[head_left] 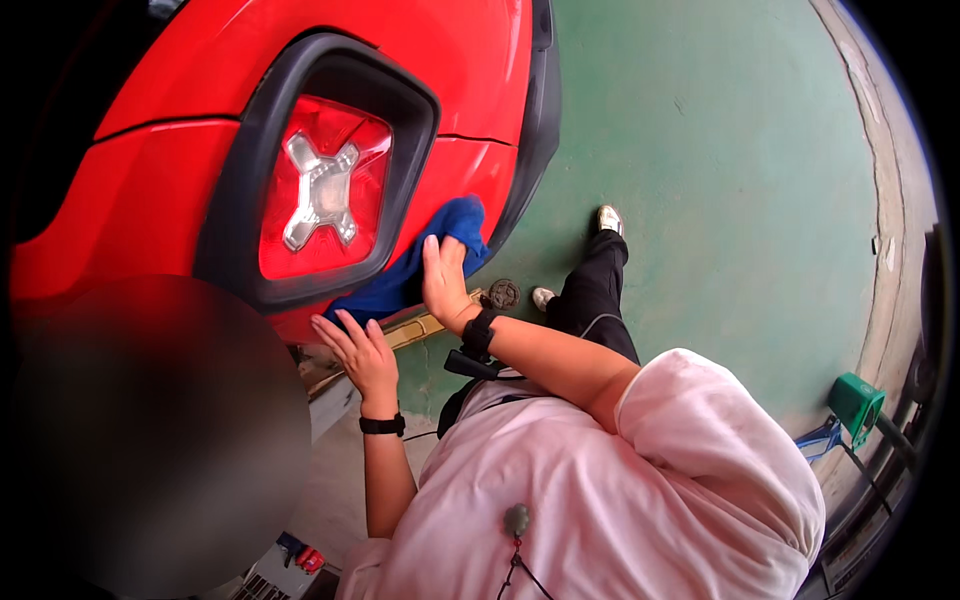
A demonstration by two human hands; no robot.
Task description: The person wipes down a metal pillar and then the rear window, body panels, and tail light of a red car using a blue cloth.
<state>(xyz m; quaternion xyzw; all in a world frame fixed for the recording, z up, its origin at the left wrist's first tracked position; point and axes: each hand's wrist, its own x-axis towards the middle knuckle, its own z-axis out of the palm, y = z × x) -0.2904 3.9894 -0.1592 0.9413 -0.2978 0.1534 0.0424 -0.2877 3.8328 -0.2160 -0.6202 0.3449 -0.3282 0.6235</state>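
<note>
The red rear corner of a car fills the upper left, with a red and clear tail light framed in black trim. A blue cloth lies against the bodywork below the light. My right hand presses the cloth to the panel, its fingers partly wrapped in the fabric and its thumb on the outside. My left hand is open with fingers spread, nothing held. Its fingertips rest at the lower edge of the red panel, beside the cloth's left end.
A yellow-edged strip runs behind my hands, near a round drain cover. Green floor spreads to the right. A green box stands at the far right. A dark blurred round shape covers the lower left.
</note>
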